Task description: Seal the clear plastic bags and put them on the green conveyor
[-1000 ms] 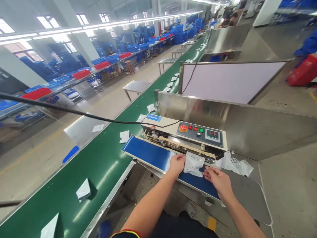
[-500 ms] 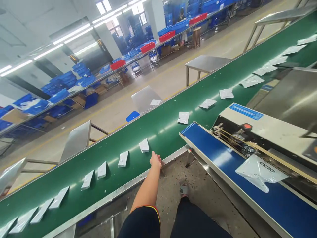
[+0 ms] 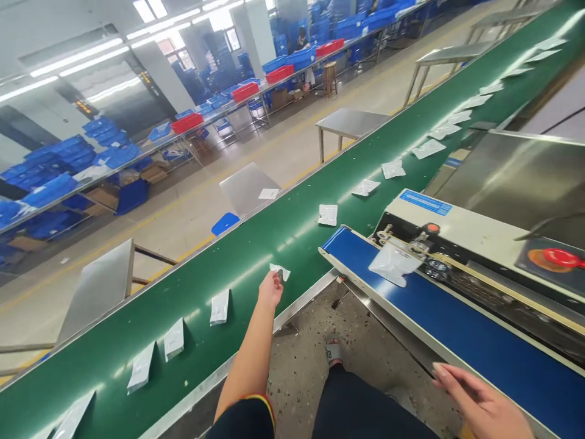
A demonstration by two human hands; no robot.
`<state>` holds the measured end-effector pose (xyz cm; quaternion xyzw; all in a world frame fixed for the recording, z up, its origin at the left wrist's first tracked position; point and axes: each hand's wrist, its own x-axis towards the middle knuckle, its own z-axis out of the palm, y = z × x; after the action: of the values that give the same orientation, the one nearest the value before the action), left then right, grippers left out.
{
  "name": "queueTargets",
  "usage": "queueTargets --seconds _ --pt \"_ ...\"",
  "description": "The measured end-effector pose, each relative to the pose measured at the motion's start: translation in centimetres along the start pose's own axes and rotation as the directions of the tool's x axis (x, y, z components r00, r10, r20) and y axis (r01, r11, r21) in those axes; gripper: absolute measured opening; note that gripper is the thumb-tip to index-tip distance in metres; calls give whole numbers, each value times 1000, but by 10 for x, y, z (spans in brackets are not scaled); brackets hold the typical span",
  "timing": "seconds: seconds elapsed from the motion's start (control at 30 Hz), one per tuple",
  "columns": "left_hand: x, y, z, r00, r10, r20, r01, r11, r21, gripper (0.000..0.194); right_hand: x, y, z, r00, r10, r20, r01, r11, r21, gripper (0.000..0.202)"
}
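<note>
Green belt [image 3: 297, 231], diag.: row of white pkts [image 3: 220, 306], gaps btwn near ones, far ones look closer tog. Blue belt [image 3: 457, 329] w/ 1 white pkt [image 3: 393, 264] near its far end. Steel table [image 3: 247, 184] past green belt: 1 flat white pc. [image 3: 269, 194] Floor [image 3: 308, 344]: dark specks.

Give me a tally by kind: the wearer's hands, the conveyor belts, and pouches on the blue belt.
Left hand and right hand: 2
Green belt and blue belt: 2
White pouch on the blue belt: 1
Total: 5
</note>
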<state>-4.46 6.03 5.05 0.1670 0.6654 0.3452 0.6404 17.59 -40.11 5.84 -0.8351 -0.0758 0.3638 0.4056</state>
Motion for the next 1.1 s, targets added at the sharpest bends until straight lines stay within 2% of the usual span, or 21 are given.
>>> queueTargets --seconds 0.07,0.13,0.2,0.23,0.3,0.33,0.4,0.47,0.53,0.6,0.63,0.67,0.73,0.77,0.87,0.93,0.97,1.03,1.1 --pt "-42 -20 14 987 -26 161 19 999 45 13 -1 -23 10 977 -210 -23 208 975 -74 56" --pt "-90 -47 30 931 -49 361 -4 989 146 43 -1 -43 23 902 -428 -48 423 902 -85 50" --pt "-140 -76 49 832 -95 547 -70 959 273 73 2 -58 32 786 -610 -99 603 792 -98 47" --pt "-164 -90 59 775 -134 617 -96 941 324 79 4 -63 34 726 -674 -136 663 738 -121 47" --pt "-205 -116 81 672 -226 705 -109 912 396 76 7 -66 28 635 -741 -218 721 670 -177 41" --pt "-221 -128 91 625 -267 733 -115 898 425 69 8 -63 21 612 -748 -257 727 660 -190 37" --pt "-247 -150 111 549 -306 778 -188 862 471 51 6 -52 0 613 -713 -341 709 687 -162 36" --pt "-265 -172 128 462 -255 849 -390 802 453 38 0 -36 -25 668 -594 -448 634 770 -76 42" --pt "-278 -196 140 324 -157 933 -628 701 336 36 -8 -17 -51 734 -408 -544 513 857 49 53" --pt "-289 -224 149 167 -109 980 -782 591 199 33 -16 4 -75 775 -237 -586 405 898 173 61" --pt "-294 -240 152 118 -123 985 -815 555 166 32 -20 14 -85 788 -178 -590 371 901 224 64" --pt "-299 -256 156 95 -158 983 -830 533 166 32 -22 25 -95 795 -134 -591 350 898 268 65" --pt "-308 -292 166 96 -258 961 -838 501 218 32 -26 48 -114 798 -45 -601 305 890 338 63" --pt "-311 -310 171 117 -305 945 -834 486 260 33 -26 60 -123 791 18 -611 268 888 373 62" --pt "-320 -365 191 220 -408 886 -793 453 406 34 -26 91 -149 725 285 -627 114 848 518 58" --pt "-324 -396 204 303 -446 842 -737 450 504 35 -22 104 -163 676 440 -591 47 775 630 56" --pt "-326 -409 210 338 -456 824 -706 456 542 35 -19 108 -169 671 488 -559 41 728 684 56" --pt "-328 -425 221 392 -453 800 -655 473 589 35 -9 111 -178 696 525 -491 57 641 766 56" --pt "-327 -430 229 434 -447 782 -618 484 619 35 3 109 -182 730 517 -447 75 590 804 55"
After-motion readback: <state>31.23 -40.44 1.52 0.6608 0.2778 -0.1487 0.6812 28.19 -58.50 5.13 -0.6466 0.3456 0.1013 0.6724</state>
